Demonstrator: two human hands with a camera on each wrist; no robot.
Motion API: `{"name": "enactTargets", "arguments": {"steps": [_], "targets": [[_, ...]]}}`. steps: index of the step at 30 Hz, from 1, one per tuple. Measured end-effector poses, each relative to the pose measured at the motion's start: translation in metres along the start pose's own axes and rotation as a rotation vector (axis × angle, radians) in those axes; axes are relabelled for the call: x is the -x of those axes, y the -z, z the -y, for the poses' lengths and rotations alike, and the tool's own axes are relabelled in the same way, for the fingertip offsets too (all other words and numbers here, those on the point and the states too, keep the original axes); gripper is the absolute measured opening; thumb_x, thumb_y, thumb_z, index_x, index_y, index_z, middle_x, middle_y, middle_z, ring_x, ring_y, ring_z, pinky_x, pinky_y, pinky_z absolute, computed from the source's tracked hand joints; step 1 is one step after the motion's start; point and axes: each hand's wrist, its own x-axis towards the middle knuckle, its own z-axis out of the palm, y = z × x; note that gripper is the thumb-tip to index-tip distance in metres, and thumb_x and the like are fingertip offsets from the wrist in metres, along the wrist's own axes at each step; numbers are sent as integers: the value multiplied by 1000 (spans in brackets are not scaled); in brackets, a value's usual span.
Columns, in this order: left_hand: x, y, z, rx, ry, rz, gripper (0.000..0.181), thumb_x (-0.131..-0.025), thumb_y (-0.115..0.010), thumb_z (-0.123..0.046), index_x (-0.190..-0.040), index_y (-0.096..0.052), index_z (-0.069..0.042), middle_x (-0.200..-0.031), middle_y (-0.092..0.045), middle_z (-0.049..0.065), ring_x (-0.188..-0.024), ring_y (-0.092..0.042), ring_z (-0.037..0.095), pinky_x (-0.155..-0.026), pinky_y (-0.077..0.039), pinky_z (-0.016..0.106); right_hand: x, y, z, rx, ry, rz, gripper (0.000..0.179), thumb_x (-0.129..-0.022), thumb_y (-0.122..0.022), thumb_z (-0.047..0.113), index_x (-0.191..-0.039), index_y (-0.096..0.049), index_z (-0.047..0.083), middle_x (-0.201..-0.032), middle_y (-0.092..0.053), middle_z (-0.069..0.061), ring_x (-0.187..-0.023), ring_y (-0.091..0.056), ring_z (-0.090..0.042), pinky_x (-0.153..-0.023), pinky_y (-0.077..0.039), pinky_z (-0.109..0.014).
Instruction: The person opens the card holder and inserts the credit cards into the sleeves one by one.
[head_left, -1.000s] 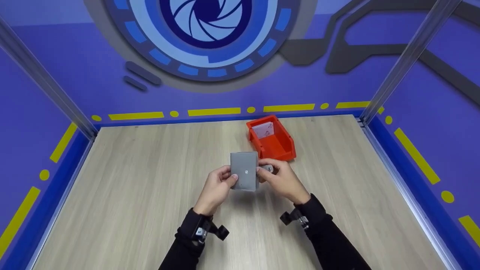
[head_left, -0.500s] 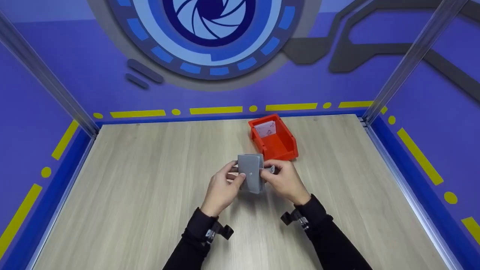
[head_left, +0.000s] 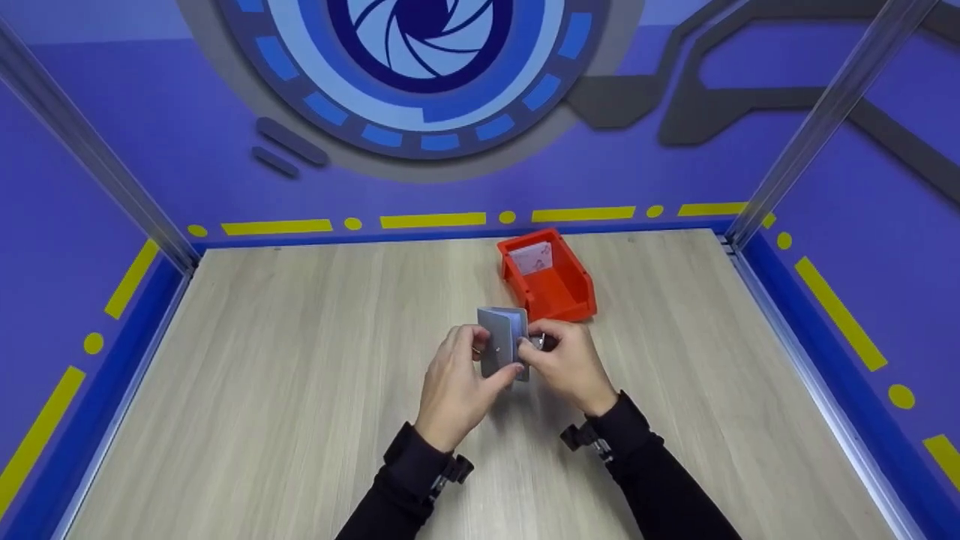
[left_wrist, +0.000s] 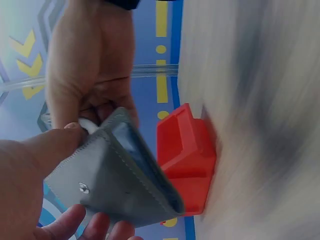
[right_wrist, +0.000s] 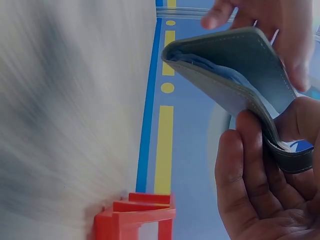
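Right hand [head_left: 568,363] has a grey, stitched bifold wallet [head_left: 498,337] pinched, partly unfolded; left hand [head_left: 454,381] has thumb and fingers spread apart at its cover, red plastic bin [head_left: 553,294] just beyond.

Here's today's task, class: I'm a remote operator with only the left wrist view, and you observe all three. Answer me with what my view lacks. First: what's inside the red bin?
Observer: The head view shows a pale sheet with pinkish marks against an inner wall of the bin.
Operator: How does the right hand hold the wallet?
Observer: In the right wrist view, the right hand pinches one cover of the wallet near the strap, fingers on the outer side.
Operator: And between the covers?
Observer: The right wrist view shows thin bluish leaves, lying nearer the cover that the right hand holds.
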Motion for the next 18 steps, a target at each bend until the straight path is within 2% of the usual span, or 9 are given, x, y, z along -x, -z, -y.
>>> {"name": "enactTargets", "arguments": {"steps": [7, 13, 18], "targets": [[2, -6, 1, -79, 8, -29, 65, -86, -94, -46, -130, -59, -13, -118, -67, 3, -106, -68, 18, -88, -59, 37, 1, -4, 3, 1, 1, 26, 9, -92, -77, 2, -95, -79, 11, -83, -71, 2, -72, -60, -14, -65, -52, -25], [2, -10, 0, -87, 1, -56, 49, -90, -86, -39, -124, -61, -13, -116, -69, 4, -101, -72, 20, -84, -60, 39, 1, -7, 5, -2, -5, 47, 10, -90, -77, 2, -91, -77, 12, -77, -65, 4, -68, -57, -12, -62, -47, -24], [3, -11, 0, -87, 12, -36, 40, -94, -78, -37, -122, -63, -13, -113, -71, 3, -97, -72, 19, -82, -59, 37, 2, -7, 3, 4, -26, 54, 9, -88, -77, 3, -90, -76, 12, -77, -63, 4, -69, -57, -12, -62, -45, -23]]}}
